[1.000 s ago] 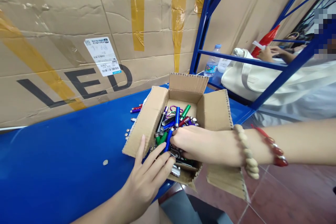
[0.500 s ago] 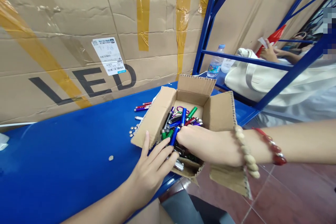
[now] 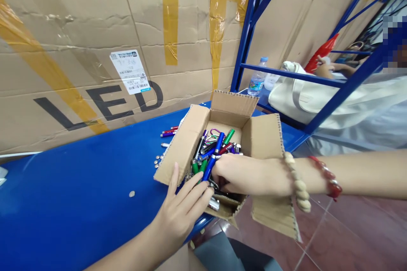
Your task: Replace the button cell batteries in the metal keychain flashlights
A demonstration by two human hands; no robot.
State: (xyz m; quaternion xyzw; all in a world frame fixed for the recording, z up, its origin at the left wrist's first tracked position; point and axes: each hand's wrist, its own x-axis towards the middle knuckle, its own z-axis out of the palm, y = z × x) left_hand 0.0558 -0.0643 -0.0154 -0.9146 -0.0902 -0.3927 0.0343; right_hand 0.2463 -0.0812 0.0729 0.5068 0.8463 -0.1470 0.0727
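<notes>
A small open cardboard box (image 3: 262,137) sits at the edge of a blue table (image 3: 79,194). It is full of small coloured keychain flashlights (image 3: 216,148) in blue, green, red and purple. My right hand (image 3: 241,173), with two bead bracelets on its wrist, reaches into the box, its fingers curled down among the flashlights. What they grip is hidden. My left hand (image 3: 182,211) rests with fingers spread on the box's near left corner, steadying it.
Small button cells (image 3: 158,161) and a few loose flashlights (image 3: 168,132) lie on the table left of the box. A big "LED" carton (image 3: 95,51) stands behind. A blue rack (image 3: 251,29) holds a water bottle (image 3: 256,77) and white bag (image 3: 295,93). Another person sits at right.
My right hand has curled a little deeper among the flashlights. The left hand stays on the box corner. The view has shifted slightly.
</notes>
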